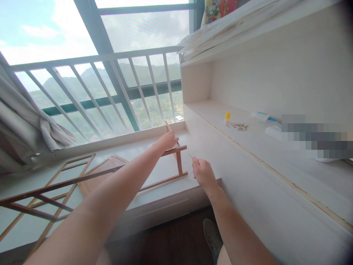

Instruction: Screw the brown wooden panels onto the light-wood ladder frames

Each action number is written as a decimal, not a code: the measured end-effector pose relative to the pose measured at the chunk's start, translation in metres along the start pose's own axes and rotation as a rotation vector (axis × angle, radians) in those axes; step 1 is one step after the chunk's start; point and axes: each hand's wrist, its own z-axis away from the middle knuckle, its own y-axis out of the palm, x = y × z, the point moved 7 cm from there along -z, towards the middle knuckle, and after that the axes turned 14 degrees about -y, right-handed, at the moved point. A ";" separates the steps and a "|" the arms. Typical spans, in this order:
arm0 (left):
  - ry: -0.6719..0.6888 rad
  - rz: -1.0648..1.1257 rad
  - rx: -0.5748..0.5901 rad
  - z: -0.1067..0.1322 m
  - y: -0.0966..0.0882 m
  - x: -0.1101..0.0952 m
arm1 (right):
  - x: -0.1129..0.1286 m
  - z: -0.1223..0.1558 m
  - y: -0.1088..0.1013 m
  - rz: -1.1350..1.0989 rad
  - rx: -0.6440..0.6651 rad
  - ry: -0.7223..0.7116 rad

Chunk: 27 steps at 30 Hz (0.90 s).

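A brown wooden frame (179, 162) of narrow bars, with short crosspieces, reaches from the left edge of the view to the middle, above the white window ledge. My left hand (168, 140) is closed around its right end, where a short wooden piece (167, 126) sticks up past the fingers. Just right of that end is my right hand (203, 172), fingers pinched on a thin, short rod-like piece (190, 155). The piece points toward the frame without touching it. It is too small to tell whether it is a screw or a tool.
Another wooden frame (66, 165) and a flat wooden panel (110, 162) lie on the ledge at left. Several small metal fasteners (240, 127) and a yellow-capped bottle (227, 117) sit on the white shelf (264, 147) at right. Railings (96, 99) and a curtain (52, 129) border the window.
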 end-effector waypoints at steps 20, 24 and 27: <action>0.348 0.126 -0.471 0.218 -0.072 0.083 | -0.003 0.002 0.023 -0.012 0.130 -0.033; 0.264 0.082 -0.429 0.303 -0.042 0.150 | -0.010 0.004 0.030 -0.015 0.121 -0.028; 0.064 0.058 -0.411 0.362 -0.007 0.218 | -0.022 0.008 0.040 -0.046 0.129 0.010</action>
